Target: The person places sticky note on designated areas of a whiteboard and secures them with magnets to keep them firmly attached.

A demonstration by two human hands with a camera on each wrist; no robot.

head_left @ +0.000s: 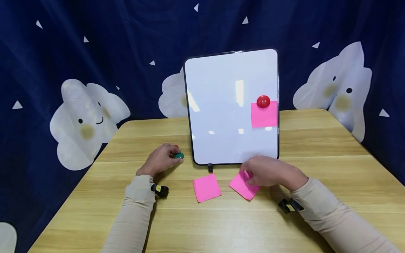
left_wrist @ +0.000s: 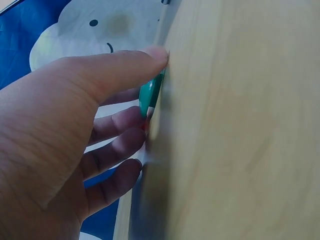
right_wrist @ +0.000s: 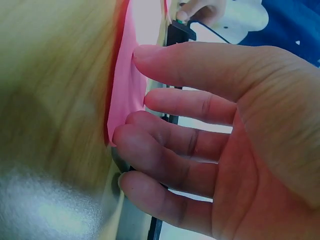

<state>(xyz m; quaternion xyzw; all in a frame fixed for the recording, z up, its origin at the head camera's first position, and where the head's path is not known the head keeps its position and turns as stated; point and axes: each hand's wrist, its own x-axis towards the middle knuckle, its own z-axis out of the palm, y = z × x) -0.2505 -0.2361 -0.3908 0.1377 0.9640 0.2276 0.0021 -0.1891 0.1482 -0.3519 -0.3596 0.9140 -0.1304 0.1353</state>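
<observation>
A beige sleeve reaches in from the lower right to the right hand, whose grip is loose: thumb and fingertips are spread apart, touching a pink note that lies on the wooden counter. To its left, a 2nd pink note lies near it. Farther left, the left hand has its grip on a green magnet, pinched between thumb and forefinger at the counter; a small red magnet shows just behind, mostly hidden. Behind the 2 notes stands a whiteboard bearing a 3rd pink note by its right edge, a larger red magnet over the top of that note.
</observation>
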